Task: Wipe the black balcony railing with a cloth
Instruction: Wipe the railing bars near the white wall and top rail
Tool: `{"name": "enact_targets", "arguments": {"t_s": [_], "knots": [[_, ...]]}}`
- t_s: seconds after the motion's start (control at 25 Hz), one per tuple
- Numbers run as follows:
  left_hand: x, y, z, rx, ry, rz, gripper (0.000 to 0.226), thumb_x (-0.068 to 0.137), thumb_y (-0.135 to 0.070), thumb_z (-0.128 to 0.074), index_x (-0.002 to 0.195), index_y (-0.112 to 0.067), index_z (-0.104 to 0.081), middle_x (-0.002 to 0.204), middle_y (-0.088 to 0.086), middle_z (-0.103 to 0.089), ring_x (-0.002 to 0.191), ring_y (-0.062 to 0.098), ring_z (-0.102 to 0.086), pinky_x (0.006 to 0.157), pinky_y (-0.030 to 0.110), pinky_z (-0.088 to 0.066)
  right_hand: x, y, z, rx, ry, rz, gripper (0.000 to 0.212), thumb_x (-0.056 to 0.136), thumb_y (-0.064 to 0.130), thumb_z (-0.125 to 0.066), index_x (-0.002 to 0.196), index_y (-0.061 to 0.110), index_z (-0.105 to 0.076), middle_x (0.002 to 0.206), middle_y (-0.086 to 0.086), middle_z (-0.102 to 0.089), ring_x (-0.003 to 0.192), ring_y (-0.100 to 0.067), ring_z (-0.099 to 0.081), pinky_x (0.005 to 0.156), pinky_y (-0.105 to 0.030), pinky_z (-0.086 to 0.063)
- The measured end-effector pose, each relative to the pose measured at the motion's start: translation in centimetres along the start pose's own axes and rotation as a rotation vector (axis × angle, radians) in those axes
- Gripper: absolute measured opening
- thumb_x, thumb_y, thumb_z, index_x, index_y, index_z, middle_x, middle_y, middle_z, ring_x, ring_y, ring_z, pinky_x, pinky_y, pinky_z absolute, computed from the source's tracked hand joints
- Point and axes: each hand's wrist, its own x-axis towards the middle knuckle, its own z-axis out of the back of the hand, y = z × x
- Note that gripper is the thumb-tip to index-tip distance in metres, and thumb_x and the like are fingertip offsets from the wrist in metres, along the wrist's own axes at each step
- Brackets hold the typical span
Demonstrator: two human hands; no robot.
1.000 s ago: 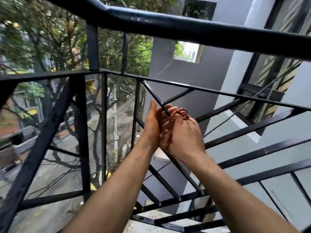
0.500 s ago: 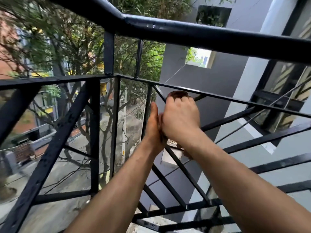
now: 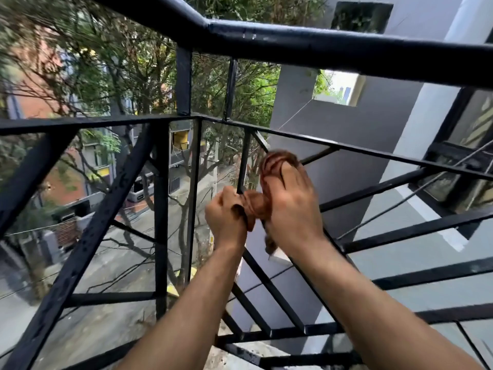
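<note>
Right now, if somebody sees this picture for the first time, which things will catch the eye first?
First, the two hands in the centre: the left hand and right hand both grip a reddish-brown cloth at a thin diagonal bar. Next, the thick black top rail crossing the upper picture, with a street far below at left.

Soft, even daylight fills the frame, bright but without hard shadows. The strongest light is the wall opening (image 3: 337, 88) at upper right, almost blown out to white. Small pale glints sit on the railing (image 3: 333, 49) along its top bar. The trees (image 3: 88, 76) at upper left smear with motion blur, and the cloth (image 3: 277, 161) near centre is slightly soft. Wide-angle distortion bends the bars toward the edges.
</note>
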Motion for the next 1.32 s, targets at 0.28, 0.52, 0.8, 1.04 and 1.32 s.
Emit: {"name": "enact_targets", "arguments": {"t_s": [0.28,0.52,0.8,1.04,1.32], "knots": [[0.6,1.8,3.1,-0.093,0.315,0.305,0.048,0.108,-0.015,-0.031,0.078,-0.016,-0.069,0.070,-0.002,-0.063,0.066,0.012,-0.061,0.061,0.021,-0.051,-2.1,7.1,-5.2,0.575,0.141,-0.379,0.068,0.100,0.023,-0.058,0.159,0.025,-0.024,0.150,-0.003,-0.036,0.125,-0.020,-0.048,0.112,-0.037,-0.039],[2.2,3.3,1.5,-0.068,0.171,0.272,0.023,0.106,-0.026,-0.043,0.100,-0.018,-0.064,0.097,0.002,-0.068,0.094,0.013,-0.066,0.080,0.031,-0.054,5.0,4.5,-5.4,0.702,0.149,-0.455,0.055,0.092,0.032,-0.066,0.140,0.026,-0.040,0.125,-0.004,-0.064,0.093,-0.021,-0.064,0.076,-0.027,-0.046],[-5.0,12.1,3.1,0.535,-0.052,-0.375,0.016,0.096,-0.024,-0.055,0.103,-0.010,-0.054,0.099,0.003,-0.052,0.088,0.022,-0.052,0.080,0.031,-0.043,-24.6,-11.7,-6.6,0.154,0.465,-0.465,0.060,0.087,0.035,-0.072,0.139,0.029,-0.043,0.131,0.002,-0.053,0.114,-0.023,-0.061,0.089,-0.034,-0.049],[-5.1,11.5,4.7,0.444,-0.175,-0.117,0.003,0.096,-0.017,-0.057,0.096,-0.015,-0.057,0.085,-0.003,-0.058,0.073,0.007,-0.053,0.069,0.017,-0.041,-22.3,-3.5,-8.7,0.378,-0.030,-0.859,0.056,0.078,-0.004,-0.071,0.129,0.006,-0.052,0.125,-0.009,-0.046,0.113,-0.025,-0.047,0.102,-0.047,-0.047],[-0.6,10.7,7.7,-0.170,0.215,0.618,0.053,0.105,-0.051,-0.033,0.090,-0.011,-0.066,0.081,0.009,-0.069,0.071,0.019,-0.067,0.068,0.027,-0.054,-12.1,6.0,-13.4,0.471,-0.015,-0.471,0.059,0.091,0.028,-0.065,0.145,0.017,-0.042,0.144,-0.012,-0.038,0.133,-0.037,-0.042,0.113,-0.050,-0.036]]}}
